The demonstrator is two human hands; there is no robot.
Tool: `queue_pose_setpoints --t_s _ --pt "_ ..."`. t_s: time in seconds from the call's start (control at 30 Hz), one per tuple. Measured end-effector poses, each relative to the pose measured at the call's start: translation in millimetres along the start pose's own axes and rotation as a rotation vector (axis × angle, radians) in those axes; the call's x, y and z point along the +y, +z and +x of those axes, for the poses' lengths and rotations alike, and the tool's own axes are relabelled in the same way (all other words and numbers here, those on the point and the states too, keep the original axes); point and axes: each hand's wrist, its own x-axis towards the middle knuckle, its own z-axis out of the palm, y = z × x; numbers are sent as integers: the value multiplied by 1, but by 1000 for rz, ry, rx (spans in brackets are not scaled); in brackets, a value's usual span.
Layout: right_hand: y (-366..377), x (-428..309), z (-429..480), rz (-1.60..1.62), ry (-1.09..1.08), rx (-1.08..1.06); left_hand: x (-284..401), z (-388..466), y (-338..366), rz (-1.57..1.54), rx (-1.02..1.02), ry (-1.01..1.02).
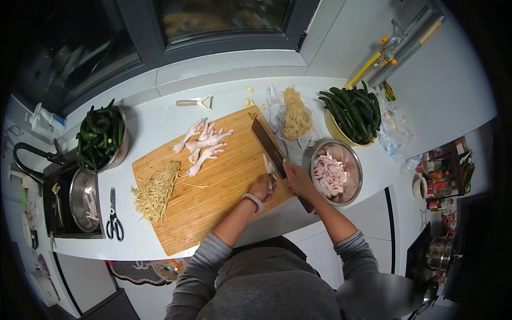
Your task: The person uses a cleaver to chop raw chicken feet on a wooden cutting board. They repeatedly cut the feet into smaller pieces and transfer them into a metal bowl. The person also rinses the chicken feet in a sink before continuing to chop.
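My left hand (262, 188), with bracelets at its wrist, holds a raw chicken foot (269, 165) at the right part of a wooden cutting board (224, 200). In my right hand (298, 180) is a cleaver (269, 146), its blade beside that foot; whether they touch is unclear. Several whole chicken feet (206, 141) lie towards the board's back left. A heap of pale noodle-like strands (158, 194) covers the board's left edge. Right of my right hand stands a steel bowl (354, 172) with cut chicken pieces (330, 174).
Behind the board lie a peeler (194, 103), garlic cloves (249, 102) and more strands (297, 114) on a plastic bag. Bowls of green cucumbers (354, 114) and green peppers (102, 134) flank it. Scissors (114, 220) lie near the sink (60, 230), which holds a steel bowl (80, 204).
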Motion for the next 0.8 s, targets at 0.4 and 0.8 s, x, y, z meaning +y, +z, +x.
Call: queue_pose_setpoints --t_s 0.4,0.8 --pt "-1 2 0 34 -28 48 43 -8 14 373 151 -121" --pt "-1 9 3 13 -283 196 48 -6 5 413 135 -147"
